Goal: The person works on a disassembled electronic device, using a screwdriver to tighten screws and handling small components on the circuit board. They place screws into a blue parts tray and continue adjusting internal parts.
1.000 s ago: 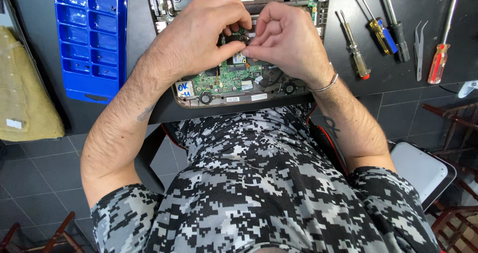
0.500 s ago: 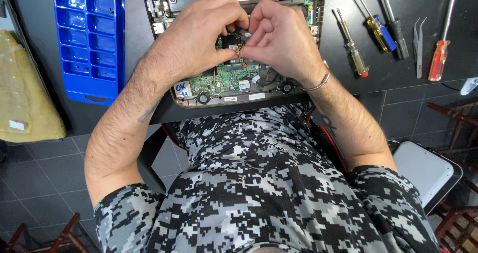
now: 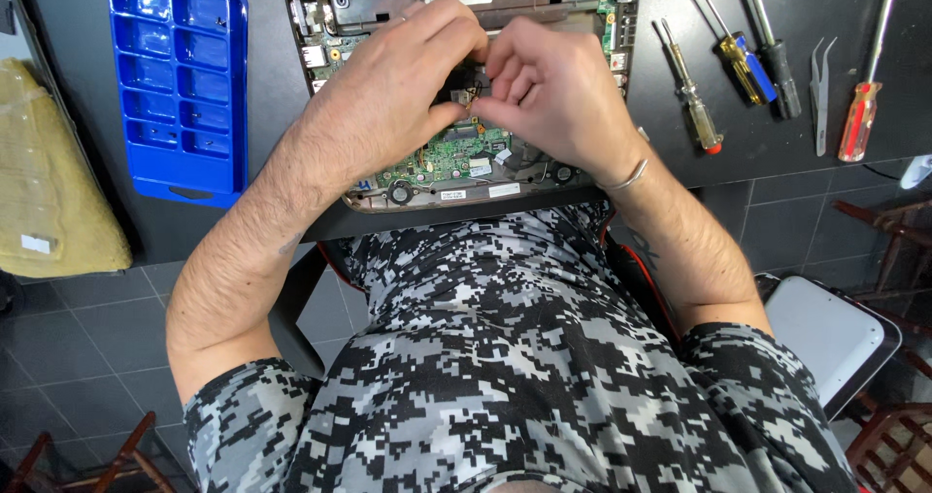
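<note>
Head view: both hands meet over an opened laptop (image 3: 456, 163) at the tabletop's near edge.
Left hand (image 3: 388, 105): pinching a small dark part (image 3: 464, 83).
Right hand (image 3: 549, 95): fingers curled on it.
Labels: white stickers (image 3: 476, 194) along the laptop's near rim.
Left: blue tray (image 3: 175, 85).
Right: screwdrivers (image 3: 738, 61).

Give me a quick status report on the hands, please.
Both hands, left and right, pinching a small part over the open laptop. Nothing blocking.

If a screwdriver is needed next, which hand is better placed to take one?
Probably the right hand. The screwdrivers lie on the dark table on its side, beside the open laptop. The left hand would have to cross over; on its side sits only the blue tray.
</note>
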